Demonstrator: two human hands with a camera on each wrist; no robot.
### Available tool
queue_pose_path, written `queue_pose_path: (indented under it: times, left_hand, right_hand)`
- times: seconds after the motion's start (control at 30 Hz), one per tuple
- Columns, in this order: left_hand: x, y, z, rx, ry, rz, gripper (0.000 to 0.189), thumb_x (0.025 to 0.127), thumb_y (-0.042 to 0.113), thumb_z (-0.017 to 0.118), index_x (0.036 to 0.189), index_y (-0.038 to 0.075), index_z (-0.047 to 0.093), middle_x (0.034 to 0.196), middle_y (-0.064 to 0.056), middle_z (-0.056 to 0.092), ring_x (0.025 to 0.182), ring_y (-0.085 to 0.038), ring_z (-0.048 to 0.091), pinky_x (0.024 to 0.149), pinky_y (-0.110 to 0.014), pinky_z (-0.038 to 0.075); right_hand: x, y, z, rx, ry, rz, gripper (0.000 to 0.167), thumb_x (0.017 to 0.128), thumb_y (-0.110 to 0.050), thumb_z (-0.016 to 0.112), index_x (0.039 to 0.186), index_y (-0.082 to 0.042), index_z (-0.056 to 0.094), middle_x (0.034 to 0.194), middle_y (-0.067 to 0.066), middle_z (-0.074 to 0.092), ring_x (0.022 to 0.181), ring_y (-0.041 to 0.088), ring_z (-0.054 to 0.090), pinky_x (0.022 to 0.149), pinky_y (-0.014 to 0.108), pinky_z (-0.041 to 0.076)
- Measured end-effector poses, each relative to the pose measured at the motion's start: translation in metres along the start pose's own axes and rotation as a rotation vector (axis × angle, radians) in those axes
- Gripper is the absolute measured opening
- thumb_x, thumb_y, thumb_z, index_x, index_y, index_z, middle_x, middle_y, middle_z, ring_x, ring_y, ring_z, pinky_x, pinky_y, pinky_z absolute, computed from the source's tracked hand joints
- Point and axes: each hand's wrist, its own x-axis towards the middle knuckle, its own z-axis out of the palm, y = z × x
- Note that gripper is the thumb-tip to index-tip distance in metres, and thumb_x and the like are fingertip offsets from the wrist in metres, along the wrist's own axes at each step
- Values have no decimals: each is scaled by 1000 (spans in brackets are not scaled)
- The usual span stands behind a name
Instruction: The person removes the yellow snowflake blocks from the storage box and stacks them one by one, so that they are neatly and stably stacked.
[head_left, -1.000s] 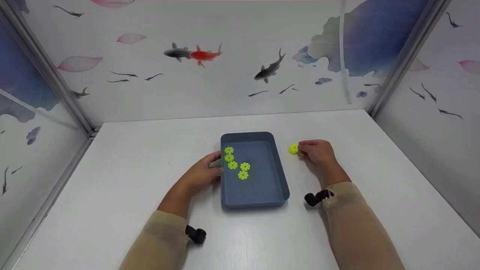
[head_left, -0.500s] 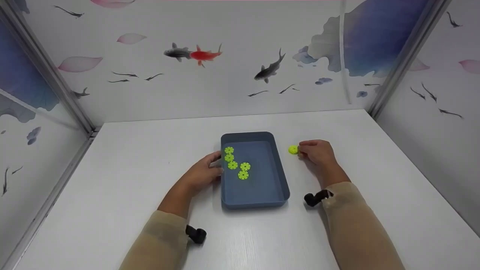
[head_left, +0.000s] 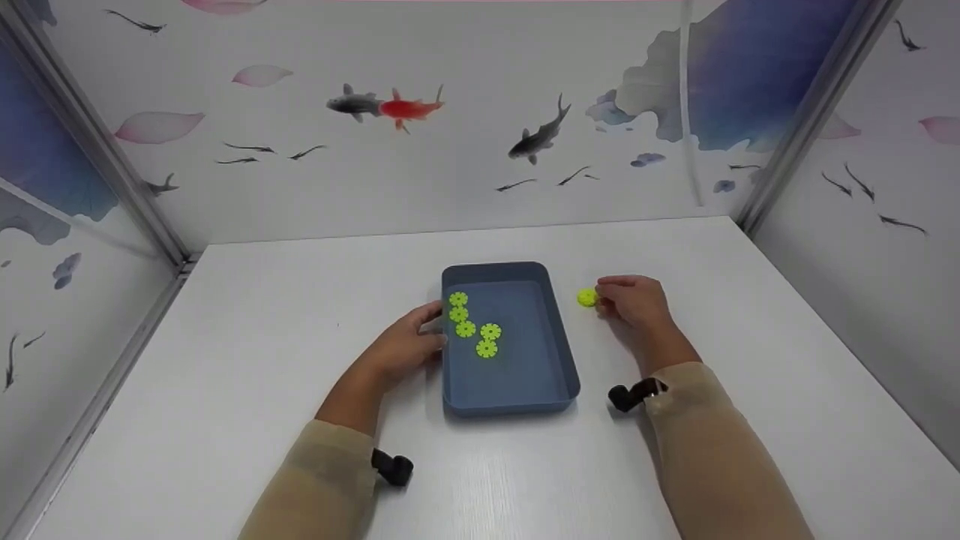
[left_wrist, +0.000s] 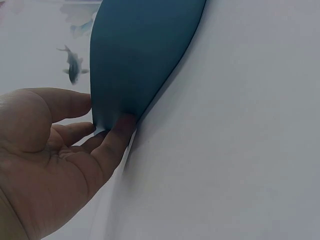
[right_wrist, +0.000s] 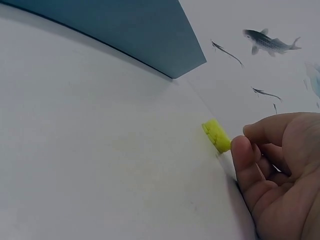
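A blue-grey tray (head_left: 510,382) lies on the white table with several yellow-green notched snowflake discs (head_left: 487,349) flat inside it, towards its left side. My left hand (head_left: 405,345) touches the tray's outer left wall with its fingertips; the left wrist view shows the relaxed fingers (left_wrist: 115,142) against that wall. To the right of the tray, my right hand (head_left: 636,304) pinches yellow snowflake discs (head_left: 587,298) between thumb and forefinger. In the right wrist view those discs (right_wrist: 216,135) look like a short stack, its near end at the fingertips.
White panels printed with fish and petals stand behind the table (head_left: 225,360) and on both sides. A black wrist camera (head_left: 394,469) sticks out from the left sleeve, and another black camera (head_left: 630,396) from the right sleeve.
The yellow discs at my right hand tilt slightly differently than a second ago. Both hands and the tray stay in place.
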Motion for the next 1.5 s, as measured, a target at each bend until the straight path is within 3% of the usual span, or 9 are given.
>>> queue_pose_path:
  times: [0.33,0.57,0.77,0.97,1.1,1.33,1.5]
  left_hand:
    - [-1,0,-1,-17,-3,8,70,104,10,59,169,19,34,177,-2,31,158,-31,45,125,-49,46]
    - [-3,1,-2,-6,4,-5,70,104,10,59,169,21,35,177,-1,32,156,-30,47,124,-49,47]
    - [-2,1,-2,-10,0,-8,68,105,9,58,168,22,36,177,-1,33,155,-30,49,124,-50,47]
    - [-4,0,-2,-14,1,-1,68,105,10,58,169,21,36,177,-1,33,156,-30,48,124,-49,47]
    - [-5,0,-3,-16,-1,4,69,105,10,59,169,20,35,177,0,32,157,-30,47,124,-48,47]
    - [-3,0,-2,-22,1,1,70,104,10,60,168,21,36,177,-1,33,157,-31,45,125,-49,46]
    - [-2,1,-1,-28,-14,9,69,105,11,59,169,20,35,177,-2,32,156,-32,47,125,-50,46]
  right_hand:
    - [-7,-14,8,-8,-13,-70,39,105,-28,69,139,-10,70,135,9,67,104,17,69,88,19,62]
    - [-18,-29,32,116,-102,-128,39,101,-23,75,135,-3,71,120,9,72,91,14,70,82,23,64]
    - [-35,-46,49,132,-141,-209,28,100,-23,76,124,-8,76,111,9,74,87,15,70,79,25,65]
    - [-49,-62,70,123,-200,-287,27,99,-24,78,121,-9,78,106,6,74,86,18,69,78,26,64]
    - [-52,-75,85,110,-241,-302,24,99,-24,77,119,-9,78,104,5,73,85,17,70,78,26,64]
    - [-45,-88,112,54,-346,-294,24,101,-23,76,120,-10,78,123,19,70,91,19,69,84,30,65]
    - [-37,-86,124,-10,-376,-271,24,101,-27,76,120,-13,79,117,12,72,94,21,69,86,31,66]
